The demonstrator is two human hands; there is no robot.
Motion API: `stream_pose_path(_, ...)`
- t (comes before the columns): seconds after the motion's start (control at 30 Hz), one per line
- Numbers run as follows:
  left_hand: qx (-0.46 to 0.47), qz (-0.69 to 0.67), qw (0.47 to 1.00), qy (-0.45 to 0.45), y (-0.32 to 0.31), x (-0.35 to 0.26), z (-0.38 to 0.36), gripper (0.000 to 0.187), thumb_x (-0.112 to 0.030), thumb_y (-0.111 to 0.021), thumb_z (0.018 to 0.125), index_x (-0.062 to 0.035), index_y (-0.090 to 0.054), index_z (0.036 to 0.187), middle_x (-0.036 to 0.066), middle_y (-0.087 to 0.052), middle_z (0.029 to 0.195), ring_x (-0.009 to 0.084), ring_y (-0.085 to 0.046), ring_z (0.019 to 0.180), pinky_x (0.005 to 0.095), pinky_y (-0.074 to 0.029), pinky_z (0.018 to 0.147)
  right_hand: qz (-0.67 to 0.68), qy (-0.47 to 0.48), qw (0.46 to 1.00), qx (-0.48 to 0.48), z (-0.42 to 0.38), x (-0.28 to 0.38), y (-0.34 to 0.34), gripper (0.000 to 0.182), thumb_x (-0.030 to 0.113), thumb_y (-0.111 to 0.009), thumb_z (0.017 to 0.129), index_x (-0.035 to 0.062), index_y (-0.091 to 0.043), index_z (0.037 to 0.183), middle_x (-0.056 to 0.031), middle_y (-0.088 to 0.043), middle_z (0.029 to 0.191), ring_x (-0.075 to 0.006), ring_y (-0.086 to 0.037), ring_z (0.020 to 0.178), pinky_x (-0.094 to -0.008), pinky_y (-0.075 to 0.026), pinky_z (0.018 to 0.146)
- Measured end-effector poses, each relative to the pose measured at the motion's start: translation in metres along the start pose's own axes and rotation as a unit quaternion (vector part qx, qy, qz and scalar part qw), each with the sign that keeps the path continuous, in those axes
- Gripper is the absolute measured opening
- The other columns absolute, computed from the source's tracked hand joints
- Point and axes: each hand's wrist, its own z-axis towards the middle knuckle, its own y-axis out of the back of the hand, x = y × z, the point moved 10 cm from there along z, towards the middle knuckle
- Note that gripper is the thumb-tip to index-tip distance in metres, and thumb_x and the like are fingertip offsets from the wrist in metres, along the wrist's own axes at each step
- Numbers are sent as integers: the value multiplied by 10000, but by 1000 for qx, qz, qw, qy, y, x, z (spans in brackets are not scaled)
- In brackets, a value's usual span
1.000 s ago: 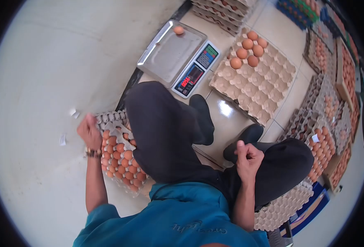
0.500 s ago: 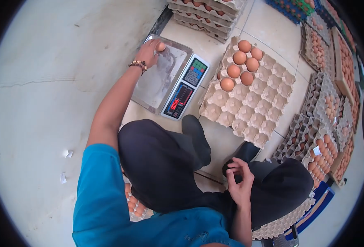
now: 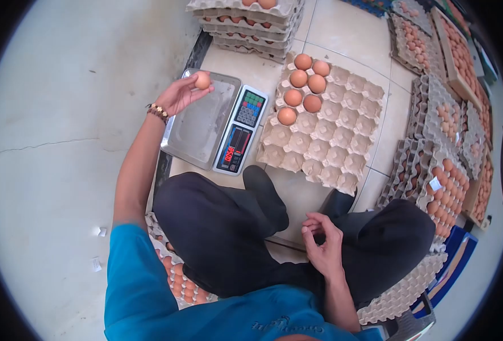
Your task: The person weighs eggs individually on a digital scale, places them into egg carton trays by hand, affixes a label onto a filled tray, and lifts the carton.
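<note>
A brown egg (image 3: 202,80) sits between the fingers and thumb of my left hand (image 3: 179,95), which is closed on it above the far end of the steel pan (image 3: 200,122) of a digital scale. The scale's red display (image 3: 230,152) is lit; the figures are hard to read. To the right lies a cardboard egg tray (image 3: 342,122) with several brown eggs (image 3: 311,103) in its far left cups. My right hand (image 3: 323,244) hovers over my lap, loosely curled, thumb and fingers apart, with nothing visible in it.
Stacked egg trays (image 3: 251,34) stand behind the scale. More filled trays (image 3: 447,193) and a wooden crate (image 3: 456,57) line the right side. Another tray of eggs (image 3: 183,281) is by my left hip. My boots (image 3: 265,199) are just before the scale and tray.
My left hand has lifted the egg off the scale pan and turned, drawing it slightly back. The right hand stays over my lap. The view has shifted a little.
</note>
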Motion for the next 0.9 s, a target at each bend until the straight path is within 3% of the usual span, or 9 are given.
stream_pose_path(0.13, 245, -6, 968, 49, -125, -22, -68, 540, -164, -572, 967, -5, -353, 1434, 263, -444, 1376, 318, -612, 1132, 350, -538, 977, 43, 53, 998, -9, -13, 12, 5, 275, -8, -653, 847, -33, -621, 1120, -115, -686, 859, -156, -665, 728, -272, -531, 687)
stream_pose_path(0.27, 272, 170, 947, -7, -215, -32, -117, 585, -97, -652, 895, -53, -398, 1420, 212, -476, 1375, 307, -605, 1142, 403, -483, 1042, 81, 81, 993, -18, -25, 23, 13, 255, 14, -651, 860, -37, -624, 1109, -108, -687, 835, -146, -665, 732, -265, -529, 683)
stream_pose_path(0.37, 261, 243, 933, -41, -263, -17, -127, 564, -72, -671, 877, -51, -438, 1391, 175, -522, 1338, 273, -605, 1143, 402, -477, 1047, 105, 97, 989, -30, -37, 28, 23, 247, 21, -651, 861, -38, -625, 1100, -101, -687, 823, -138, -662, 730, -261, -528, 680)
stream_pose_path(0.4, 228, 265, 936, -44, -267, -4, -121, 555, -81, -718, 850, -58, -486, 1354, 132, -568, 1293, 227, -611, 1129, 363, -493, 1015, 113, 105, 987, -32, -39, 30, 26, 245, 22, -652, 861, -38, -626, 1097, -99, -687, 821, -135, -661, 729, -260, -527, 678)
stream_pose_path(0.53, 139, 441, 870, -172, -288, 54, -78, 468, -89, -743, 828, -68, -577, 1265, 90, -598, 1261, 205, -619, 1108, 320, -524, 925, 149, 110, 981, -54, -49, 28, 38, 230, 24, -649, 861, -34, -632, 1083, -85, -688, 812, -128, -658, 722, -258, -526, 675)
stream_pose_path(0.67, -30, 616, 748, -246, -282, 94, -39, 443, -86, -746, 780, -63, -626, 1206, 128, -613, 1220, 256, -639, 1053, 311, -543, 849, 188, 115, 973, -71, -62, 31, 53, 215, 27, -647, 863, -32, -638, 1069, -75, -688, 807, -122, -658, 728, -255, -525, 681)
stream_pose_path(0.77, -25, 659, 631, -409, -276, 107, -17, 440, -72, -709, 751, -56, -642, 1185, 174, -618, 1193, 295, -643, 1033, 335, -537, 864, 208, 153, 962, -93, -89, 51, 88, 215, 6, -643, 860, -31, -641, 1072, -80, -684, 835, -125, -661, 752, -253, -521, 705)
stream_pose_path(0.87, -15, 710, 611, -349, -271, 119, -6, 390, -49, -642, 776, -48, -669, 1165, 170, -598, 1205, 314, -625, 1071, 364, -521, 903, 210, 213, 943, -149, -140, 67, 147, 230, -36, -619, 852, -44, -635, 1081, -111, -683, 877, -144, -663, 785, -255, -516, 737)
stream_pose_path(0.9, -2, 722, 585, -369, -273, 121, -10, 386, -29, -635, 778, -32, -666, 1163, 162, -602, 1193, 306, -624, 1060, 358, -520, 905, 182, 206, 940, -204, -161, 61, 170, 228, -39, -627, 842, -35, -643, 1069, -106, -680, 880, -142, -663, 786, -256, -520, 726)
